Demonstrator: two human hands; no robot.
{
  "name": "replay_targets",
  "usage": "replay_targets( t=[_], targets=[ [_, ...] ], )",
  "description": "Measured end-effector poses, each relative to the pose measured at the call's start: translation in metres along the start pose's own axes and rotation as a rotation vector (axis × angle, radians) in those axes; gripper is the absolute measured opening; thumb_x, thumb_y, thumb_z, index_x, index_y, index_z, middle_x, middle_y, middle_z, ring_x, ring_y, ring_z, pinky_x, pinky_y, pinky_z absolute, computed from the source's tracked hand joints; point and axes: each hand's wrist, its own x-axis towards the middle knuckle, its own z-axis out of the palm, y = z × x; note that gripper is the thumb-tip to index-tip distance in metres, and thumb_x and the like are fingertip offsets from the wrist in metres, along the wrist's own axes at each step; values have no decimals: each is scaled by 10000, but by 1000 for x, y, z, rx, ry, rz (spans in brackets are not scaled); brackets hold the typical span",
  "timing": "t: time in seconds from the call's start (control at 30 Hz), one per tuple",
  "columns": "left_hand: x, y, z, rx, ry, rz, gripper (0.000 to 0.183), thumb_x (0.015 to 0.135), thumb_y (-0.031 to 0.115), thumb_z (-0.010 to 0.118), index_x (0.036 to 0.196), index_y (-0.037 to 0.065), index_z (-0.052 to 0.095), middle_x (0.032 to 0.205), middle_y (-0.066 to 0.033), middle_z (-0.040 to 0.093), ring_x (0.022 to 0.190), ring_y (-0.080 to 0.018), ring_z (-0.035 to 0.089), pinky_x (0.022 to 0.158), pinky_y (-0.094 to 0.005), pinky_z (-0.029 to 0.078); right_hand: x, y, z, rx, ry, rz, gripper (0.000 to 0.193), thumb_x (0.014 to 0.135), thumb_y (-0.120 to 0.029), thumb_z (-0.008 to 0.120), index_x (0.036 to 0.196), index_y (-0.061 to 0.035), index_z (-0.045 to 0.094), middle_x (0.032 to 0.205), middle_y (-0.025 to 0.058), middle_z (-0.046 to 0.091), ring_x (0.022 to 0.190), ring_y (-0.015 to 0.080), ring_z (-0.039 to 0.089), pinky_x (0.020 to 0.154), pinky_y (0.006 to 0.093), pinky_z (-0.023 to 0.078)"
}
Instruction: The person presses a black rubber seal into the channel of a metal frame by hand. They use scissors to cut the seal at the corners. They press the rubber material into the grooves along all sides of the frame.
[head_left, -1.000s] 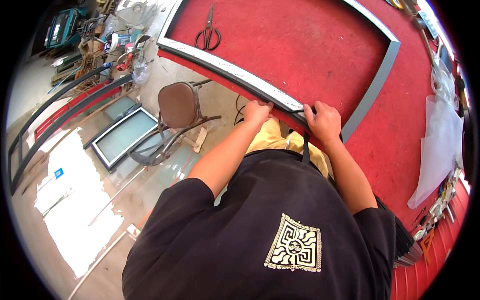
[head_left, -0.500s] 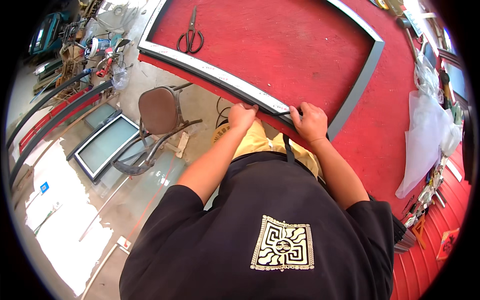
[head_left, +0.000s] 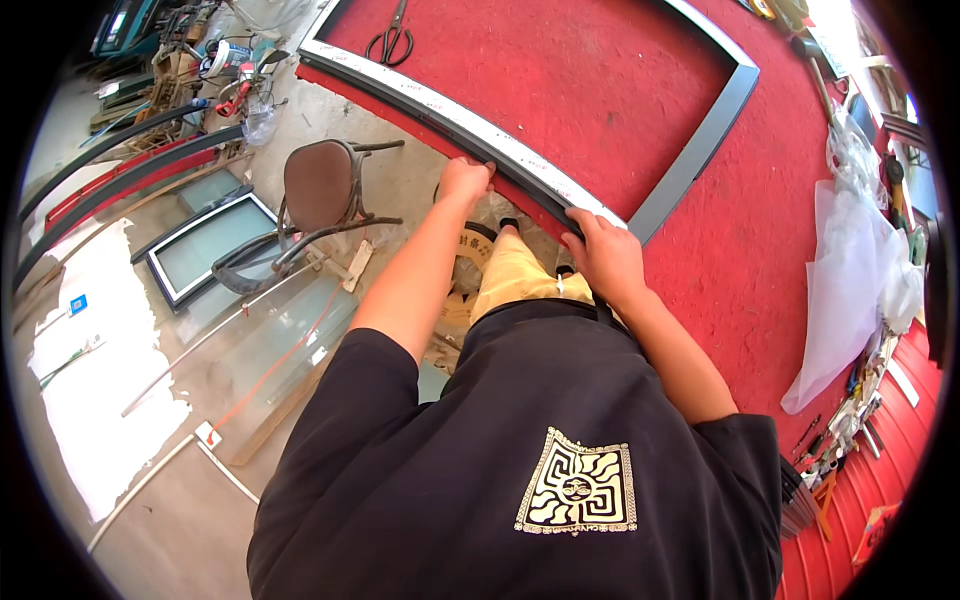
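A grey window frame (head_left: 690, 150) lies on the red tabletop (head_left: 560, 50), its near rail faced with white printed film. Along that rail's near side runs a black rubber strip (head_left: 530, 184). My left hand (head_left: 465, 184) is closed at the table edge, fingertips pinching at the strip. Near the frame's right corner, my right hand (head_left: 610, 258) grips the strip and rail edge, fingers on top and thumb below. The underside of both grips is hidden. Inside the frame, towards its far left, lie black-handled scissors (head_left: 389, 46).
A brown chair (head_left: 320, 185) stands left of the table, beside a white-edged glass panel (head_left: 215, 250) on the floor. Below the table edge sits a round cardboard-faced roll (head_left: 472, 248). Clear plastic sheeting (head_left: 830, 290) and assorted tools line the table's right side.
Both hands have shifted slightly. The black strip, raised between them before, now lies along the rail. My body and view have turned a little, and the scissors appear higher up.
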Motion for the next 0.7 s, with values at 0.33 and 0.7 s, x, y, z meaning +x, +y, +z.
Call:
replay_targets(
  t=[0.33, 0.7],
  targets=[
    [-32, -14, 12, -129, 4, 27, 294, 1034, 219, 811, 1101, -46, 702, 969, -126, 774, 773, -210, 765, 686, -341, 619, -130, 61, -22, 374, -282, 494, 300, 1075, -308, 726, 1182, -27, 748, 1024, 207, 803, 967, 414, 770, 846, 490, 589],
    [-32, 2, 29, -76, 110, -71, 233, 1032, 173, 822, 1083, -12, 691, 964, -92, 779, 762, -166, 746, 633, -313, 592, -131, 109, 0, 587, -286, 694, 290, 1065, -272, 747, 1108, 10, 796, 870, 109, 778, 779, 181, 743, 761, 364, 580]
  ],
)
